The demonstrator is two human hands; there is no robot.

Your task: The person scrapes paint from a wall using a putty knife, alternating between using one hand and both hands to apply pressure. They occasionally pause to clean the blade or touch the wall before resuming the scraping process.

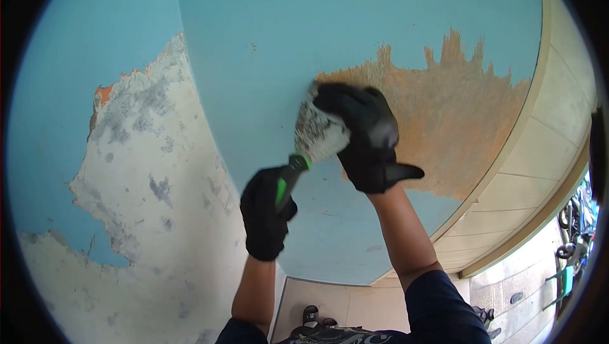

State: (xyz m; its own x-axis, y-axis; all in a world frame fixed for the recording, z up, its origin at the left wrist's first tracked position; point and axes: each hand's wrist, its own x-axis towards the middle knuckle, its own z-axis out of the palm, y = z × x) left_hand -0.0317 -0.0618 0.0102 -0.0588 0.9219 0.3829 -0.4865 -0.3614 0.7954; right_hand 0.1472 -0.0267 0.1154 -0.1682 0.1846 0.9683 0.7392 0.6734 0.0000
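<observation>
My left hand [266,211], in a black glove, is wrapped round the black and green handle of a scraper [322,131]. The scraper points up and to the right, its wide metal blade smeared with dark and whitish residue. My right hand [365,131], also gloved in black, is closed over the blade's right side, its fingers curled near the far edge. The palm side of that hand is hidden. Behind both hands rises a blue painted wall [254,90]. Right of the blade, a brown bare patch [444,122] with a jagged upper edge shows where paint is off.
On the left, an adjoining wall has a large whitish patch [158,173] with peeling edges. A cream tiled border [507,195] curves along the right. Below are a beige floor [311,293] and a dark shoe [310,314]. Parked motorbikes [574,242] appear at far right.
</observation>
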